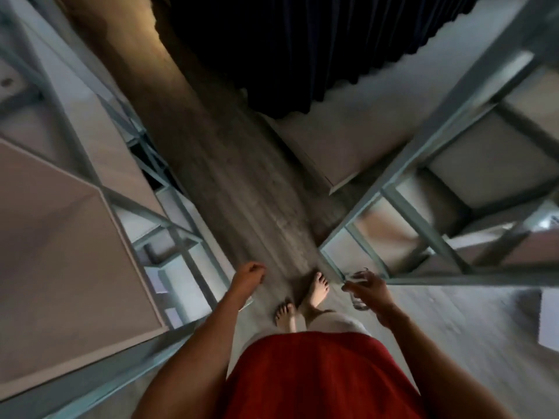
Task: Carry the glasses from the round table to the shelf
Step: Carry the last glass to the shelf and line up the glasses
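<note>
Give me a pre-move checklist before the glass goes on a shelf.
1. Glass held in right hand: ok, fingers wrap it.
2. Glass upright: not ok, it looks tilted.
3. Glass empty: cannot tell, picture blurred.
4. Left hand free to help: ok, it holds nothing.
5. Floor ahead free of obstacles: ok, bare between the racks.
6. Shelf on the right has room: ok, its near part is bare; a white object lies at the far right.
</note>
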